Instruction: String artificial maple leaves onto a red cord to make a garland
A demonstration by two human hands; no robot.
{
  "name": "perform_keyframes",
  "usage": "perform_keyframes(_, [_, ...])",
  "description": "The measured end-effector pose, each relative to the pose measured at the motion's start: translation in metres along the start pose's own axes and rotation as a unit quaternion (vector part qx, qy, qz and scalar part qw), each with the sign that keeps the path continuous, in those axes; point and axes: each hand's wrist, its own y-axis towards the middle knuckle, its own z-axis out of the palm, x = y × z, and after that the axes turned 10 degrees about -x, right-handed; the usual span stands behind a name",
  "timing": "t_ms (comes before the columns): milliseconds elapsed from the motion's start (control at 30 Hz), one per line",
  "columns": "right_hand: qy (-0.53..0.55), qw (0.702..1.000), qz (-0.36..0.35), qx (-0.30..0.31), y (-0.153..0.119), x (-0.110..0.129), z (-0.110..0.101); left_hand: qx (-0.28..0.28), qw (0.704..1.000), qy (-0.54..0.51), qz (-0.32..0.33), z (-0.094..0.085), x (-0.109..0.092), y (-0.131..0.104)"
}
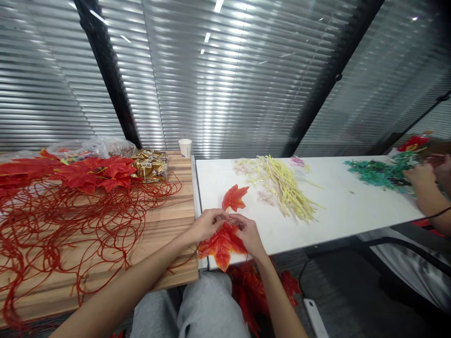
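Just above the front edge of the white table, my left hand point(210, 224) and my right hand point(249, 233) meet with fingertips pinched together. They close on the stem end of a red-orange artificial maple leaf point(221, 249), which spreads out beneath them. A smaller orange maple leaf point(235, 197) points away from me just beyond the fingertips. What exactly lies between the fingers is too small to make out, though thin stems meet there. A thin red cord runs near the big leaf's left side.
Tangled red cords point(102, 220) and red leaves point(91, 171) cover the wooden table at left, beside gold-wrapped packets point(150, 165) and a paper cup point(185, 148). Yellow strips point(285, 188) lie on the white table point(338, 206). At far right, another person's hands point(421, 174) handle green foliage point(384, 173).
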Motion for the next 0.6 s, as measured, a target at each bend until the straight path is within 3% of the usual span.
perform_keyframes(600, [0.006,1.000,-0.016,0.017,0.0010,-0.0043,-0.0016,0.005,0.999,0.015,0.028,0.0003,0.0003,-0.0022])
